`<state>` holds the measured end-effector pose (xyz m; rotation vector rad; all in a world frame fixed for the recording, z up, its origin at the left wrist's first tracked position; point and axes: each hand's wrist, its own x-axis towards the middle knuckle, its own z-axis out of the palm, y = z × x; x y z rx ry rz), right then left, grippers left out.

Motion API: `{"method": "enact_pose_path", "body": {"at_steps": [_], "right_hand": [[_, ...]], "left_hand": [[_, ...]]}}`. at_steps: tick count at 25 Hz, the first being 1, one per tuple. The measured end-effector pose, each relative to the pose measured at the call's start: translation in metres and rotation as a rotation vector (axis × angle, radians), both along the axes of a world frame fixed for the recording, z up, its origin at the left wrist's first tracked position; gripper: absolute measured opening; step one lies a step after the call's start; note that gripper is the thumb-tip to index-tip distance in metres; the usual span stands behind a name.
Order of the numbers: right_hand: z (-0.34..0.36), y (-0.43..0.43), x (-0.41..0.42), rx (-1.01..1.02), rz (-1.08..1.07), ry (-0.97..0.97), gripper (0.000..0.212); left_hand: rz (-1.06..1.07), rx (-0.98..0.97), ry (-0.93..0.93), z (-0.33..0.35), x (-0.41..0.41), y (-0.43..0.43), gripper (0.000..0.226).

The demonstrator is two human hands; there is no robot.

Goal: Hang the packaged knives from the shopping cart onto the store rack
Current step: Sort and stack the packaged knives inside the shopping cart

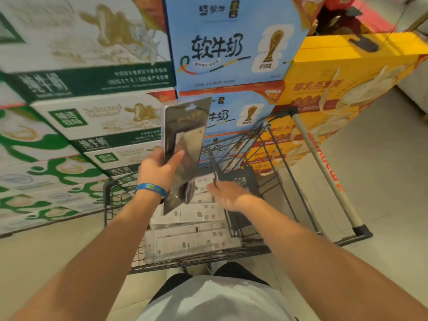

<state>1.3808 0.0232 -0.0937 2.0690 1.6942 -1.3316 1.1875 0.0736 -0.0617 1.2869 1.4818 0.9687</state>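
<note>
My left hand [159,169] grips a packaged knife [185,144] by its lower half and holds it upright above the shopping cart [287,167]. The pack is dark with a hang hole at the top and a wide blade showing. My right hand [228,193] reaches down into the cart, fingers loosely extended over a dark pack [243,184] that stands on edge; whether it touches the pack I cannot tell. Several more knife packs [190,228], white backs up, lie stacked in the cart's basket. No store rack is in view.
Stacked milk cartons [88,117] fill the left and centre behind the cart. Yellow cartons [347,72] stand to the right. The cart's handle bar [324,167] runs along its right side. Pale floor [382,181] lies to the right.
</note>
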Motion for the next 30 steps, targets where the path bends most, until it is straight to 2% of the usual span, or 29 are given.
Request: {"method": "enact_pose_path", "body": {"at_steps": [2,3,5,6,8,9,11,13,14,16,17,19,20,21,23,27,30], "right_hand": [[0.012,0.013,0.004,0.171,-0.028,-0.174,0.073],[0.021,0.022,0.002,0.280,-0.140,-0.140,0.077],[0.041,0.040,-0.006,0.370,-0.362,0.180,0.090],[0.049,0.049,-0.009,0.386,-0.413,0.339,0.085],[0.057,0.062,-0.013,0.469,-0.405,0.482,0.047],[0.062,0.064,-0.014,0.535,-0.426,0.534,0.035],[0.071,0.065,-0.010,0.646,-0.555,0.663,0.036],[0.077,0.062,0.001,0.768,-0.656,0.665,0.036],[0.079,0.059,0.010,0.829,-0.688,0.614,0.035],[0.080,0.047,0.034,0.929,-0.739,0.452,0.039],[0.081,0.038,0.047,0.967,-0.741,0.377,0.045],[0.077,0.015,0.071,1.013,-0.732,0.249,0.050],[0.072,0.002,0.080,1.025,-0.725,0.148,0.050],[0.065,-0.010,0.086,1.018,-0.722,0.029,0.050],[0.042,-0.035,0.090,0.917,-0.742,-0.141,0.044],[-0.016,-0.071,0.072,0.595,-0.843,-0.084,0.029],[-0.049,-0.080,0.059,0.462,-0.752,-0.107,0.033]], "left_hand": [[0.022,0.085,-0.063,0.016,-0.004,0.007,0.007],[0.035,0.120,-0.094,0.025,-0.005,0.012,0.009],[0.067,0.154,-0.188,0.046,-0.004,0.023,0.009],[0.085,0.149,-0.261,0.057,-0.003,0.030,0.010],[0.087,0.127,-0.357,0.078,0.001,0.046,0.019],[0.063,0.120,-0.388,0.089,0.004,0.055,0.024],[0.028,0.100,-0.532,0.102,0.007,0.069,0.033],[0.095,0.046,-0.668,0.097,0.008,0.077,0.042],[0.156,-0.005,-0.645,0.087,0.010,0.076,0.047],[0.217,-0.211,-0.439,0.047,0.025,0.063,0.050],[0.168,-0.341,-0.259,0.023,0.038,0.053,0.049],[-0.072,-0.564,0.117,-0.024,0.069,0.022,0.044],[-0.214,-0.631,0.209,-0.043,0.084,0.000,0.043],[-0.324,-0.655,0.219,-0.059,0.095,-0.021,0.042],[-0.405,-0.653,0.125,-0.082,0.105,-0.055,0.038],[-0.443,-0.550,0.083,-0.101,0.102,-0.066,0.036],[-0.512,-0.530,0.082,-0.101,0.097,-0.062,0.040]]}}
